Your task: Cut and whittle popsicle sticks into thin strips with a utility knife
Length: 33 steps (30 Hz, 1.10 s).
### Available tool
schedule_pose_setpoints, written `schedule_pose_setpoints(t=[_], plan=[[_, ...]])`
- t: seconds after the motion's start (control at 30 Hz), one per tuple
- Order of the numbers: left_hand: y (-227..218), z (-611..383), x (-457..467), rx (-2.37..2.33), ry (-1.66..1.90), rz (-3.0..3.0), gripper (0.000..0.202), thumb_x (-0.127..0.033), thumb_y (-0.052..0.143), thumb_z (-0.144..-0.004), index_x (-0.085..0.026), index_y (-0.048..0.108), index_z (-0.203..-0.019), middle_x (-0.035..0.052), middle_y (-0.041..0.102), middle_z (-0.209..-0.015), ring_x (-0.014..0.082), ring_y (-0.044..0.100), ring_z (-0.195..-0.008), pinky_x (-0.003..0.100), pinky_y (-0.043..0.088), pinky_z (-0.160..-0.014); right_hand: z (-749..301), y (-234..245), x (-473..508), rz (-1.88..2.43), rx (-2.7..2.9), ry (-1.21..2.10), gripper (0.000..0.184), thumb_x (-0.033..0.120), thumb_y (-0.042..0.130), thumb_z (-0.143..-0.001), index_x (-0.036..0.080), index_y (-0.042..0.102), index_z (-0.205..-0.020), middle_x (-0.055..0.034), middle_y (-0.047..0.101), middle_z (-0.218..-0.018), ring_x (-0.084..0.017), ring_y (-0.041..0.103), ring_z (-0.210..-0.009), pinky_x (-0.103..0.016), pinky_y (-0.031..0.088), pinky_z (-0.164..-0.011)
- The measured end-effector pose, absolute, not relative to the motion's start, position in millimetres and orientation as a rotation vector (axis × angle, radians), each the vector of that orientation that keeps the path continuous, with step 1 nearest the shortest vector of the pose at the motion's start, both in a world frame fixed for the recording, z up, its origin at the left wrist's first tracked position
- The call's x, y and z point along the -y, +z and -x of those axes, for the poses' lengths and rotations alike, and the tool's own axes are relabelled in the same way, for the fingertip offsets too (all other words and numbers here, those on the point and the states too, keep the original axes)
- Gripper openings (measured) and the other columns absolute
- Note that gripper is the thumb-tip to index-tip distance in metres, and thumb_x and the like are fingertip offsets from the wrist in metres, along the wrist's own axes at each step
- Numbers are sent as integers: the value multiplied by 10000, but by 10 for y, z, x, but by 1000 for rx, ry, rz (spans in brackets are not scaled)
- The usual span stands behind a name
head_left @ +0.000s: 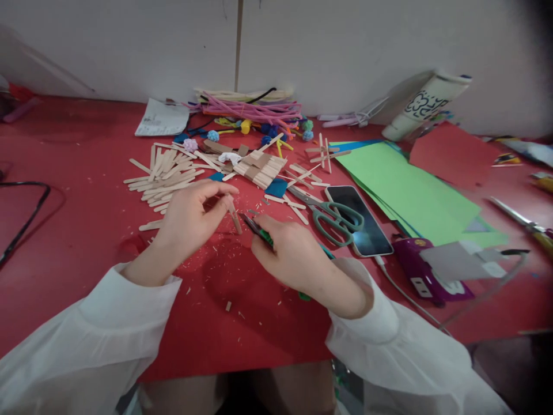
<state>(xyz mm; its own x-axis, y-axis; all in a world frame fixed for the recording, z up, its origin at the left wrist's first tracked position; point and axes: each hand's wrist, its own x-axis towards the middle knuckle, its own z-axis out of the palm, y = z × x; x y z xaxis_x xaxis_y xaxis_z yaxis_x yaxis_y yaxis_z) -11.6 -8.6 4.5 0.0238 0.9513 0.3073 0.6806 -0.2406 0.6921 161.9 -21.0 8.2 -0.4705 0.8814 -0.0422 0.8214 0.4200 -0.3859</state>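
My left hand (190,216) pinches a short wooden craft stick piece (235,221) between thumb and fingertips, its lower end pointing down over the table. Closed around green-handled pliers (262,233) is my right hand (287,248); their dark jaws sit just right of the stick, apparently apart from it. Most of the handles are hidden by the palm. Small wood chips (228,306) lie scattered below both hands. Behind my left hand spreads a pile of craft sticks (170,173), and a bundle of sticks (261,167) with a brown band lies farther right.
Green-handled scissors (337,222) overlap a phone (367,225) right of my right hand. Beyond are green paper sheets (410,184), a purple power strip (425,271) with a charger and cable, a leaning tumbler (425,106), and pink pipe cleaners (250,109) along the wall.
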Motion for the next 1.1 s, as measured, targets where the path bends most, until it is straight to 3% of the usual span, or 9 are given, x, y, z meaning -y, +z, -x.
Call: schedule_pose_setpoints(t=[0.23, 0.8, 1.1], plan=[[37, 74, 132, -1752, 1039, -1940, 227, -315, 537, -832, -241, 707, -962, -9, 748, -904, 162, 677, -806, 249, 497, -757, -1595, 107, 236, 1596, 2531, 536, 116, 169, 435, -809, 152, 536, -865, 36, 419, -539, -105, 367, -444, -259, 177, -456], [33, -12, 195, -1765, 1045, -1986, 221, -325, 553, -840, -256, 715, -973, -8, 750, -908, 164, 680, -799, 256, 496, -743, -1569, 86, 277, 1569, 2578, 486, 184, 158, 372, -846, 122, 542, -907, -89, 656, -670, -174, 575, -536, -285, 219, -488], [13, -18, 183, -1750, 1058, -2014, 239, -319, 538, -847, -235, 712, -989, -2, 751, -900, 160, 683, -791, 256, 499, -747, -1518, 43, 313, 1562, 2673, 228, 234, 102, 371, -821, 99, 565, -951, -132, 686, -692, -218, 634, -553, -285, 274, -450]])
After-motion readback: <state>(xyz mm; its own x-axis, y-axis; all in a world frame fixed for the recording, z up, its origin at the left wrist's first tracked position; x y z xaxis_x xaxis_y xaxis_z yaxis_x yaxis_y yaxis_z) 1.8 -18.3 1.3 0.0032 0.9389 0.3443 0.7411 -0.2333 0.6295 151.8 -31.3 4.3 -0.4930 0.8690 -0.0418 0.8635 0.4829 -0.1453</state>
